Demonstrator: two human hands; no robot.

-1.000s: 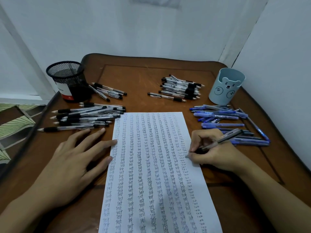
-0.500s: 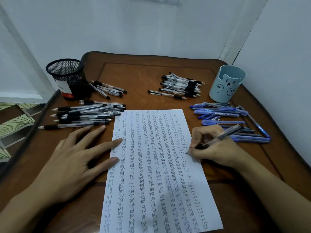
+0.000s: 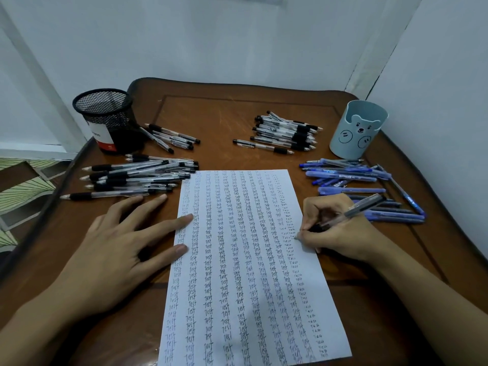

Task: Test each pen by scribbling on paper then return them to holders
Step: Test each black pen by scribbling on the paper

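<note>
A white sheet of paper (image 3: pixel 245 260), covered in columns of the word "test", lies in the middle of the brown table. My right hand (image 3: pixel 340 231) grips a dark pen (image 3: pixel 353 211) with its tip on the paper's right margin. My left hand (image 3: pixel 113 247) lies flat with spread fingers, fingertips pressing the paper's left edge. A black mesh holder (image 3: pixel 107 120) stands at the back left. At the back right stands a light blue bear holder (image 3: pixel 357 129).
Black pens lie in heaps at the left (image 3: pixel 137 175), beside the mesh holder (image 3: pixel 171 137) and at the back centre (image 3: pixel 287 133). Blue pens (image 3: pixel 351 175) are piled at the right, behind my right hand. White walls close in behind and on the right.
My right hand has shifted slightly up the right margin while writing. The view has tilted a little; my left hand stays on the paper's edge.
</note>
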